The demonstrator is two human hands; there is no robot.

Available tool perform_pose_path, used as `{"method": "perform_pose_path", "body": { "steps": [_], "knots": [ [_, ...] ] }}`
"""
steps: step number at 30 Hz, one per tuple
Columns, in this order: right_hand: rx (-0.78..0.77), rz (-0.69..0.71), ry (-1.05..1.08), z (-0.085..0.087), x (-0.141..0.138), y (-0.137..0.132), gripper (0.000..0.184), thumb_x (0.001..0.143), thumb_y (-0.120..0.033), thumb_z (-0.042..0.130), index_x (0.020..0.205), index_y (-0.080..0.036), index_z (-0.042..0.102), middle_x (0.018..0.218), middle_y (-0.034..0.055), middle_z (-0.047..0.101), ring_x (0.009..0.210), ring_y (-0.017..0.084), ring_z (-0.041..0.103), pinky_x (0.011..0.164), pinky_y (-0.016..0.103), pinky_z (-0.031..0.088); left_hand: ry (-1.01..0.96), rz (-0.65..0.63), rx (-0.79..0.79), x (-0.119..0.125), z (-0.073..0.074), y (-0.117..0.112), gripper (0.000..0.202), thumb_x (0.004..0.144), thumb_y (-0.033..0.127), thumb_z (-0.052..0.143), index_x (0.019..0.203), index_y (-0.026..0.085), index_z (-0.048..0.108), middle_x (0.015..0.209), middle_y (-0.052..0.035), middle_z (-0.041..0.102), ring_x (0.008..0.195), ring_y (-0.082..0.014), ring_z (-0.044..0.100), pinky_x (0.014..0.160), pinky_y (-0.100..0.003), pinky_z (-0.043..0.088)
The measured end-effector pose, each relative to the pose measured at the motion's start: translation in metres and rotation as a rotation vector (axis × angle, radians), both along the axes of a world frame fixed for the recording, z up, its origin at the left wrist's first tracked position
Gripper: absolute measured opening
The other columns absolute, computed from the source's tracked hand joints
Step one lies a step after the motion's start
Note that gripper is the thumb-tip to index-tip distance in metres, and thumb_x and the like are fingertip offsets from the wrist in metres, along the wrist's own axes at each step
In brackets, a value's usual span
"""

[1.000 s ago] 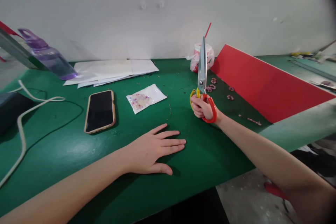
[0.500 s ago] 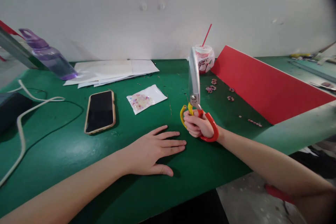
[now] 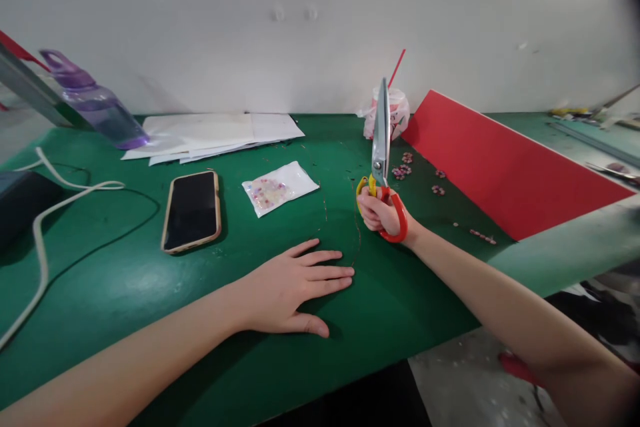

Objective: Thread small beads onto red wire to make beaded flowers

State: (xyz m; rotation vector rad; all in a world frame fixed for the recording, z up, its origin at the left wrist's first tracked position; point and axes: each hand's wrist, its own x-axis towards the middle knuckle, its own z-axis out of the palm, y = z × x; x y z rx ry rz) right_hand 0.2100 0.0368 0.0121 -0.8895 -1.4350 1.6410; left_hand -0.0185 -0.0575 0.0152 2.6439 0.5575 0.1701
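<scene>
My left hand [image 3: 293, 287] lies flat on the green table [image 3: 280, 380], palm down with fingers spread and nothing in it. Just beyond its fingertips runs a thin wire or thread [image 3: 359, 237]. My right hand [image 3: 381, 212] is wrapped round the handles of a pair of scissors [image 3: 381, 137], one handle red and one yellow. Their blades point up and look closed. Behind the blades stands a cup with a red straw [image 3: 399, 113], partly hidden. Small flower-shaped bead clusters [image 3: 401, 171] and a short row of beads [image 3: 483, 236] lie right of the scissors.
A white packet of beads [image 3: 280, 188] and a phone [image 3: 193, 212] lie left of centre. Paper sheets [image 3: 215, 133] and a purple bottle [image 3: 103, 107] are at the back. A red board [image 3: 500, 160] stands at the right. A white cable [image 3: 39, 247] runs along the left.
My right hand has moved slightly away from me with the scissors, uncovering the wire or thread near my left fingertips. The blades are turned a little. My left hand has stayed in place.
</scene>
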Motion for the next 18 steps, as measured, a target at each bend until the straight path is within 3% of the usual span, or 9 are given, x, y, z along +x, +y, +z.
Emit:
{"method": "perform_pose_path", "body": {
  "steps": [5, 9, 14, 18],
  "knots": [
    [0.073, -0.012, -0.076, 0.015, 0.01, -0.001, 0.023, 0.078, -0.03, 0.064, 0.08, -0.021, 0.043, 0.048, -0.0117, 0.031, 0.035, 0.003, 0.025, 0.035, 0.018, 0.022, -0.011, 0.021, 0.008, -0.001, 0.001, -0.002, 0.067, 0.087, 0.06, 0.039, 0.144, 0.029, 0.023, 0.148, 0.0024, 0.031, 0.139, -0.022, 0.021, 0.116, -0.04, 0.0],
    [0.165, -0.012, -0.204, 0.026, 0.021, 0.002, 0.023, 0.077, -0.032, 0.066, 0.087, -0.018, 0.051, 0.064, -0.0042, 0.047, 0.051, 0.007, 0.044, 0.047, 0.022, 0.037, -0.025, 0.036, 0.022, -0.002, 0.001, -0.002, 0.07, 0.087, 0.059, 0.041, 0.145, 0.025, 0.021, 0.149, -0.0016, 0.03, 0.138, -0.0217, 0.023, 0.116, -0.039, 0.004],
    [0.182, -0.042, -0.29, 0.024, 0.023, 0.004, 0.03, 0.071, -0.025, 0.069, 0.095, -0.018, 0.052, 0.074, -0.0018, 0.05, 0.06, 0.008, 0.047, 0.053, 0.022, 0.041, -0.032, 0.035, 0.023, -0.001, 0.0, -0.002, 0.069, 0.087, 0.058, 0.041, 0.145, 0.025, 0.023, 0.148, -0.0022, 0.031, 0.138, -0.0221, 0.024, 0.116, -0.039, 0.004],
    [0.188, -0.021, -0.208, 0.022, 0.018, 0.004, 0.031, 0.074, -0.023, 0.065, 0.102, -0.02, 0.051, 0.075, -0.0027, 0.048, 0.059, 0.008, 0.046, 0.055, 0.023, 0.042, -0.012, 0.034, 0.015, -0.001, 0.001, -0.002, 0.068, 0.088, 0.058, 0.04, 0.144, 0.024, 0.023, 0.149, -0.0018, 0.03, 0.138, -0.0221, 0.023, 0.116, -0.04, 0.003]
  ]
}}
